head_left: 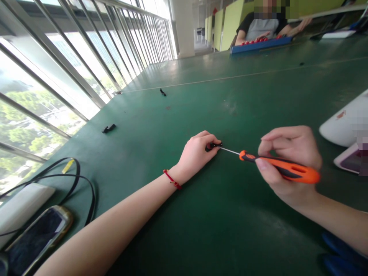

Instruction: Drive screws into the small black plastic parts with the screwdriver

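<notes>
The left hand [197, 155] pinches a small black part [212, 146]. The right hand [300, 149] grips an orange screwdriver [290, 170], its tip at the part.

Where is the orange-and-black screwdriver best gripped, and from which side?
The screwdriver is probably best gripped by its thick handle, from the person's right: its thin shaft points left, to the black part in the left hand, while the handle, held in the right hand, has its rounded end facing right.
</notes>
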Available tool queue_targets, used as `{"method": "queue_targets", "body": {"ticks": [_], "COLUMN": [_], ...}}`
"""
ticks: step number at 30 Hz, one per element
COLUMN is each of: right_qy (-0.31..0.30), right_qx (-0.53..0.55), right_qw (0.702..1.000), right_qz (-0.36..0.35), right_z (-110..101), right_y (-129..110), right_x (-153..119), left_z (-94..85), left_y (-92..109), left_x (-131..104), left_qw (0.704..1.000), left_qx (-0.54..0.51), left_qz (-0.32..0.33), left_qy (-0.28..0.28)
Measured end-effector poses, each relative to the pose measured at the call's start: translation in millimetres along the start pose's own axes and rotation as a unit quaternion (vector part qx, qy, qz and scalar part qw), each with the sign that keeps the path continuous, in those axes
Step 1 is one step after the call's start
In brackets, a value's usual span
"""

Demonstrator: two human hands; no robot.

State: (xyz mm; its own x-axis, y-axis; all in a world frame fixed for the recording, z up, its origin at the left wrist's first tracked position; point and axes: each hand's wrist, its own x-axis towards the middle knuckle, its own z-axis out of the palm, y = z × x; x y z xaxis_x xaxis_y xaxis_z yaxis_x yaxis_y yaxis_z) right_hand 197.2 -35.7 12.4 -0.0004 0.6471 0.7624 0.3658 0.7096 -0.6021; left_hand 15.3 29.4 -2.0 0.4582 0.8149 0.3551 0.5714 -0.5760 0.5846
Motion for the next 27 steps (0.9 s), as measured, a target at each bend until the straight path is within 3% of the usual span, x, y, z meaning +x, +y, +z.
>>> {"method": "queue_targets", "body": {"ticks": [3, 10, 13, 16, 22, 24, 27], "right_qy": [-0.031, 0.057, 0.014, -0.032, 0.044, 0.04, -0.01], "right_qx": [-0.053, 0.001, -0.011, -0.093, -0.039, -0.008, -0.044], "right_qw": [0.997, 0.997, 0.999, 0.993, 0.994, 0.997, 0.998], "right_qz": [-0.035, -0.044, -0.037, -0.065, -0.092, -0.064, -0.039], "right_z": [-2.2, 3.1, 0.4, -2.7, 1.7, 2.0, -1.0], "right_y": [-2.3, -1.6, -1.9, -3.1, -3.5, -3.4, -3.5], "right_x": [-1.7, 3.1, 2.1, -1.9, 0.9, 2.4, 0.4], "left_z": [-0.2, -0.7, -0.9, -0.7, 0.1, 0.0, -0.3], "left_y": [-0.2, -0.6, -0.3, -0.5, -0.9, -0.9, -0.8], "left_x": [0.3, 1.0, 0.6, 0.2, 0.6, 0.7, 0.4], "left_qw": [1.0, 1.0, 1.0, 1.0, 1.0, 1.0, 1.0], "left_qx": [-0.001, 0.002, 0.006, 0.004, 0.004, 0.006, 0.003], "left_qz": [0.001, 0.0, 0.001, 0.002, -0.004, -0.002, -0.002], "left_qy": [-0.002, -0.001, -0.002, -0.006, -0.003, -0.003, -0.005]}}
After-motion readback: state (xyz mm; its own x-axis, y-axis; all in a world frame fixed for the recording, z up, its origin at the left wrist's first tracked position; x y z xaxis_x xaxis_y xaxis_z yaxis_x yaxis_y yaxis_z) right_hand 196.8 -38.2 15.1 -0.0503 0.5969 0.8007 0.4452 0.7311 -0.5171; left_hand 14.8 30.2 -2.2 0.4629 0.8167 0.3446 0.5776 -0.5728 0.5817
